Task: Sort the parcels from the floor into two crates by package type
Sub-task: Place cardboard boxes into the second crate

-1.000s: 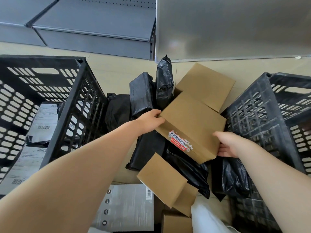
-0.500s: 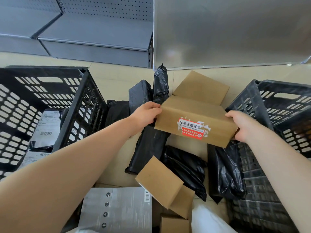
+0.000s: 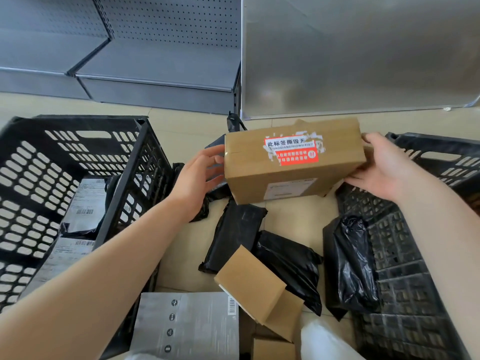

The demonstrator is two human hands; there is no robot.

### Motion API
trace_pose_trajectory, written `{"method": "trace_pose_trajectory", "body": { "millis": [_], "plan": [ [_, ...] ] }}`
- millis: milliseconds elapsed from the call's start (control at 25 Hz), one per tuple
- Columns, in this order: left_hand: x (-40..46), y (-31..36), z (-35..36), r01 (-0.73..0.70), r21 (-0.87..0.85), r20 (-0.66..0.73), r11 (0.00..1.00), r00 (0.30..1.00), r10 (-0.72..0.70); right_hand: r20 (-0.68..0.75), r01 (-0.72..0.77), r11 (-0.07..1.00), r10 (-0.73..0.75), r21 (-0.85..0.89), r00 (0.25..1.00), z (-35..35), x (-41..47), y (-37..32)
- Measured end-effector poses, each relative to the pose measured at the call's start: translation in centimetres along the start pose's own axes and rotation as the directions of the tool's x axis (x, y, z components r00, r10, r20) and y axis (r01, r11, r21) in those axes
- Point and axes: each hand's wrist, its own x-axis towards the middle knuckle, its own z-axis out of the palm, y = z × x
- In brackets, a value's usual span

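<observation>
Here the cardboard box (image 3: 294, 162) hangs clear of the floor (image 3: 293, 211), held between both hands above the middle of the parcel pile. Its long axis runs side to side, with the red-and-white sticker (image 3: 292, 151) facing the camera. The left hand (image 3: 198, 178) sits at the box's left end, thumb on the upper edge and fingers curled loosely against the end face. The right hand (image 3: 381, 167) clasps the right end, thumb over the top corner and fingers under the lower edge.

The relation that matters is box to crates. The right crate (image 3: 441, 162) lies just beside the right hand, its near rim almost under the box's right end. The left crate (image 3: 124, 162) stands across the left forearm, farther from the box. It holds grey and black mailers with labels (image 3: 85, 201), so the box most likely belongs in the right crate, though I cannot see what that crate holds. The right hand is the nearer one for the transfer.

On the floor below lie black poly bags (image 3: 236, 232), with one bag (image 3: 350, 261) leaning on the right crate's wall. Smaller cardboard boxes (image 3: 255, 284) and a grey box (image 3: 187, 326) sit nearer the camera. Nothing stands between the held box and the right crate's rim.
</observation>
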Motion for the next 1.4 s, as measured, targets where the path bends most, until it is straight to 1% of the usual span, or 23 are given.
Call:
{"method": "trace_pose_trajectory", "body": {
  "millis": [80, 160, 320, 440, 640, 720, 800, 920, 1000, 1080, 1200, 1320, 1400],
  "plan": [
    [-0.1, -0.4, -0.3, -0.028, -0.008, -0.006, 1.0, 1.0, 0.028, -0.007, 0.025, 1.0, -0.025, 0.019, 1.0, 0.7, 0.3, 0.9],
    [0.2, -0.8, -0.6, -0.026, -0.029, -0.005, 0.999, 1.0, 0.026, 0.002, 0.03, 0.999, -0.03, -0.03, 1.0, 1.0, 0.6, 1.8],
    [0.7, -1.4, -1.1, 0.024, -0.053, -0.023, 0.998, 0.999, -0.025, 0.076, 0.038, 0.994, -0.03, -0.103, 0.997, 1.8, 0.9, 3.5],
    [0.8, -2.6, -1.9, 0.06, -0.028, -0.071, 0.998, 0.996, -0.061, 0.108, 0.113, 0.974, -0.093, -0.196, 0.99, 2.1, 1.2, 4.6],
    [0.8, -4.2, -2.8, 0.112, 0.004, -0.117, 0.994, 0.987, -0.111, 0.051, 0.171, 0.96, -0.164, -0.223, 0.985, 2.7, 1.9, 5.9],
    [0.6, -4.6, -2.8, 0.106, 0.05, -0.102, 0.993, 0.99, -0.1, 0.045, 0.174, 0.962, -0.169, -0.212, 0.985, 2.9, 2.0, 6.2],
    [0.6, -4.9, -2.9, 0.081, 0.101, -0.048, 0.992, 0.996, -0.077, 0.033, 0.171, 0.963, -0.168, -0.206, 0.985, 3.0, 2.3, 6.5],
    [0.6, -5.1, -2.7, 0.08, 0.12, 0.023, 0.99, 0.996, -0.083, 0.03, 0.182, 0.948, -0.18, -0.262, 0.983, 3.0, 2.7, 7.1],
    [0.4, -5.2, -2.5, 0.121, 0.087, 0.011, 0.989, 0.992, -0.122, 0.037, 0.197, 0.94, -0.195, -0.28, 0.98, 3.3, 2.6, 7.4],
    [0.4, -5.6, -2.5, 0.162, 0.083, -0.034, 0.983, 0.987, -0.16, 0.022, 0.221, 0.927, -0.225, -0.304, 0.974, 3.7, 2.3, 7.5],
    [0.5, -6.5, -3.0, 0.195, 0.167, -0.101, 0.966, 0.978, -0.18, 0.002, 0.248, 0.902, -0.265, -0.353, 0.964, 4.0, 1.9, 7.4],
    [0.2, -6.5, -2.7, 0.185, 0.302, -0.134, 0.935, 0.979, -0.151, 0.063, 0.278, 0.849, -0.28, -0.45, 0.958, 4.1, 1.5, 7.7],
    [-0.2, -6.3, -1.9, 0.169, 0.35, -0.156, 0.921, 0.98, -0.121, 0.108, 0.287, 0.842, -0.268, -0.457, 0.957, 4.3, 1.3, 7.8]
  ]
}}
